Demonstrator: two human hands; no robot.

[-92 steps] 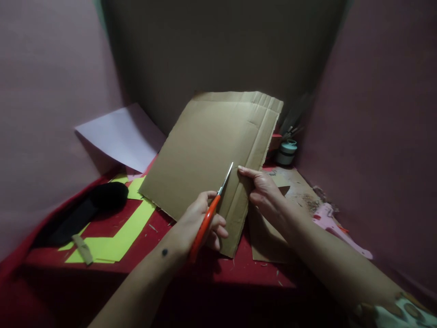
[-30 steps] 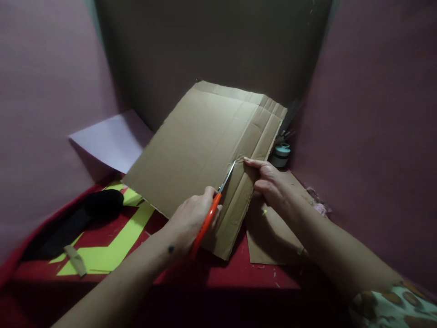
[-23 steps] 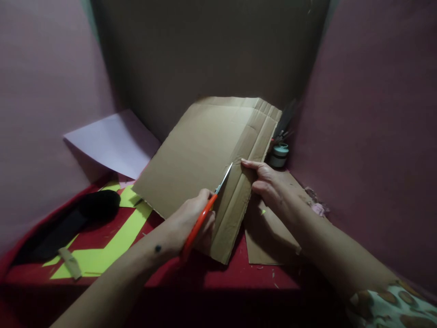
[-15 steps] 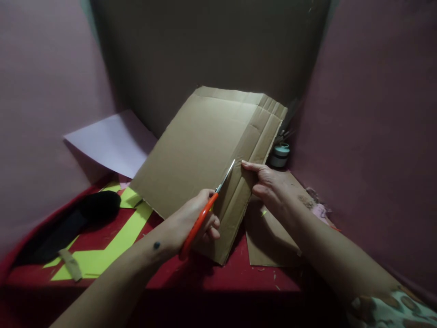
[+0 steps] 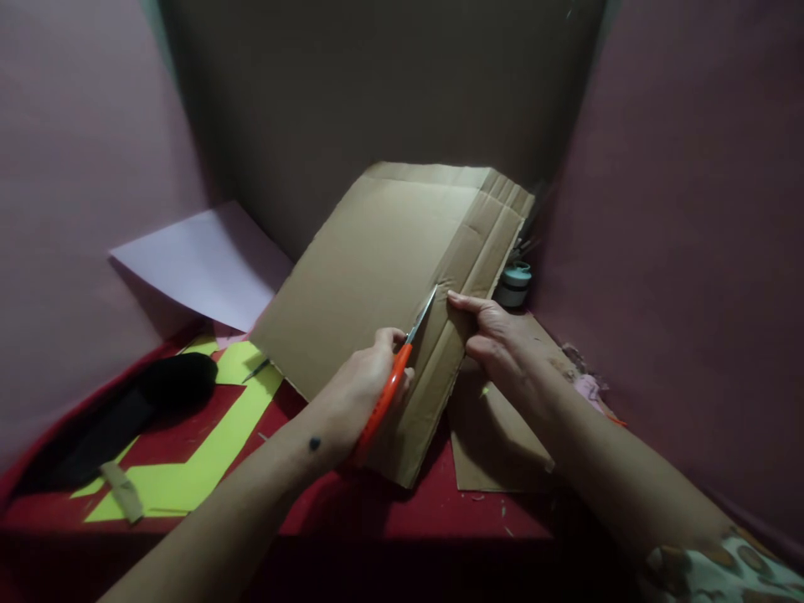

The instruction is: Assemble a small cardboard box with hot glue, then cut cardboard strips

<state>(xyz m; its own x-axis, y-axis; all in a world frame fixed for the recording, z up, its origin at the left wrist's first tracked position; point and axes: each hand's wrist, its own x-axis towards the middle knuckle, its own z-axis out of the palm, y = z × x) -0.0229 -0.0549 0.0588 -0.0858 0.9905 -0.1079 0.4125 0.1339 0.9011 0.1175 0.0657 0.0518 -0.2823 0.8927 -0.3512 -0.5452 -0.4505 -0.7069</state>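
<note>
My left hand is closed round the orange handle of a pair of scissors, whose blade points up and right along the face of a large brown cardboard sheet. The sheet is tilted up and has creased folds down its right side. My right hand grips that right edge, its thumb on the front just beside the blade tip and its other fingers hidden behind. A line runs in the cardboard near the blade; whether it is a cut or a crease I cannot tell.
Yellow paper pieces and a black fabric-like item lie on the red tabletop at left. Behind them stands a white sheet. Another cardboard piece lies at right, with a teal-lidded jar beyond. Walls rise on both sides.
My left hand has moved up and right with the scissors, the blade tip now slightly higher. The cardboard has shifted a little right. A dark pointed thing now shows by its left corner.
</note>
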